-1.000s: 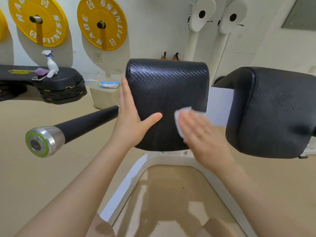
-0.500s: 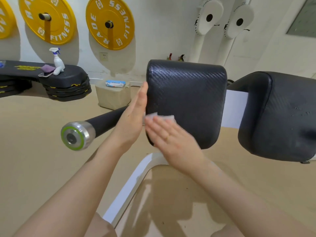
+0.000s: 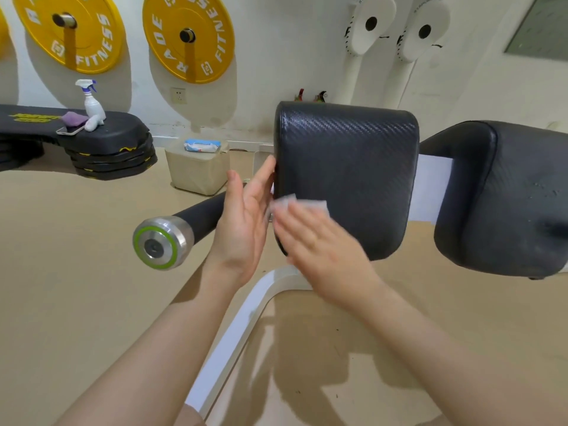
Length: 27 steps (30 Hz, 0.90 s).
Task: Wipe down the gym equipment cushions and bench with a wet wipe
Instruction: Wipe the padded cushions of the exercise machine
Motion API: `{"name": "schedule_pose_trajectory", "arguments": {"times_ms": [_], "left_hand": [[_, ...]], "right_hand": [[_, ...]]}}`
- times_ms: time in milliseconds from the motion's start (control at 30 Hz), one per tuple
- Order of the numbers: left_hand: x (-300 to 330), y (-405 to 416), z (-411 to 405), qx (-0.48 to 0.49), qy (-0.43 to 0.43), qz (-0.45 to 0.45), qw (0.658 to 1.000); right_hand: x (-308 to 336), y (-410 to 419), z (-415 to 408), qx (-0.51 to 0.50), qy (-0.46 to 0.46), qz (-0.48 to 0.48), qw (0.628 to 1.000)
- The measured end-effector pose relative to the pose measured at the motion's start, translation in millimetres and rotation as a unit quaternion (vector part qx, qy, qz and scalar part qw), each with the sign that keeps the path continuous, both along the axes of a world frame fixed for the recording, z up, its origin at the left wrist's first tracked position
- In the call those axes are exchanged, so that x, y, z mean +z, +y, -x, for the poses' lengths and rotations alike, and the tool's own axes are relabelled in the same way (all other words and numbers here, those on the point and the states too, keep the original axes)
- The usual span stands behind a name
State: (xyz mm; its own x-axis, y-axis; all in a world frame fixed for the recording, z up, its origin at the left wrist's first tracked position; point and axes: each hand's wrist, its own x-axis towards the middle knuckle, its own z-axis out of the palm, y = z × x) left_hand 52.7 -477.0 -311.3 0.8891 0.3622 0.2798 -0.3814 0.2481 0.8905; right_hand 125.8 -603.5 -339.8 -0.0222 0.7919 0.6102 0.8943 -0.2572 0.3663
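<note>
Our right hand point(image 3: 319, 250), fingers flat, presses the wet wipe point(image 3: 302, 205) onto the left cushion point(image 3: 350, 167) near its left edge; our left hand point(image 3: 246, 222), fingers straight, steadies that edge.

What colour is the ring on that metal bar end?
Bright green, set in the silver metal bar end cap; clearest in the head view.

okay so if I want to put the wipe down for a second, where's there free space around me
Bare tan floor lies wide open left of the silver-capped bar. The second cushion on the right has a free top. It's crowded on the stacked black platform, which carries the spray bottle, phone and purple cloth.
</note>
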Motion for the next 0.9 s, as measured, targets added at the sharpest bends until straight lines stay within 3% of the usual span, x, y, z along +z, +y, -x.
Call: {"name": "schedule_pose_trajectory", "arguments": {"times_ms": [167,300,400,600,733,900], "left_hand": [[-10.7,-6.7,2.9,0.017,0.014,-0.046,0.999],[-8.4,-7.7,2.0,0.024,0.021,-0.06,0.998],[-4.0,-8.3,2.2,0.031,0.027,-0.076,0.996],[-6.6,-21.5,-0.3,0.094,0.065,-0.148,0.982],[-7.0,-23.8,-1.3,0.123,0.082,-0.162,0.976],[-5.4,-24.8,1.3,0.133,0.09,-0.205,0.966]], "right_hand": [[-36.6,-29.6,1.8,0.003,-0.036,0.043,0.998],[6.8,-20.5,-20.6,-0.104,0.013,-0.104,0.989],[33.3,-21.2,-36.8,-0.169,0.029,-0.15,0.974],[2.0,-30.4,-15.9,-0.094,0.043,-0.146,0.984],[-4.4,-29.3,-15.3,-0.047,-0.019,-0.156,0.987],[-14.8,-32.1,-18.1,0.026,-0.035,-0.092,0.995]]}}
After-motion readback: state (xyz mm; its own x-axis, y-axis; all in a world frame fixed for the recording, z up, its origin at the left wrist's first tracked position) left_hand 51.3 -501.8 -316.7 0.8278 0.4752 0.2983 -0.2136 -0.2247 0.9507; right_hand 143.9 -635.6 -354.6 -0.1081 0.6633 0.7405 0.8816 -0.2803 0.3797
